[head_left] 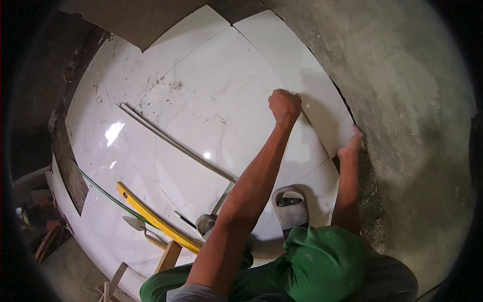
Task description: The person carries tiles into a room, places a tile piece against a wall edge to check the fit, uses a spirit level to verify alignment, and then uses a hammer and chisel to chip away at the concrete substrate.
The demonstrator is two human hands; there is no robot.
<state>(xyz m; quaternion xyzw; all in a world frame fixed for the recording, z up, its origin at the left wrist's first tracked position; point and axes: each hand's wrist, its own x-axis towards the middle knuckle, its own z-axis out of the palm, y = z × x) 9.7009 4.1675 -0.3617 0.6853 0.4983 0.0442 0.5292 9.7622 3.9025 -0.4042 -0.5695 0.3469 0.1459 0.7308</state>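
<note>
My left hand point(285, 106) is closed in a fist on the white floor tiles. It rests beside the seam along a long white tile point(311, 75) by the wall. Whatever its fingers may hold is hidden. Lower right, my right hand point(350, 145) grips that long tile at its near right corner, with fingers along the wall-side edge. Glossy, marble-veined white tiles point(211, 85) spread out to the left, with dirt smudges on them.
A grey concrete wall point(402, 110) rises on the right, with a rough strip point(372, 201) of bare ground along its foot. To the left lie a long pale strip point(176, 141), a yellow level point(156, 216), a green hose point(108, 192), a trowel point(134, 223) and a wood piece point(168, 257).
</note>
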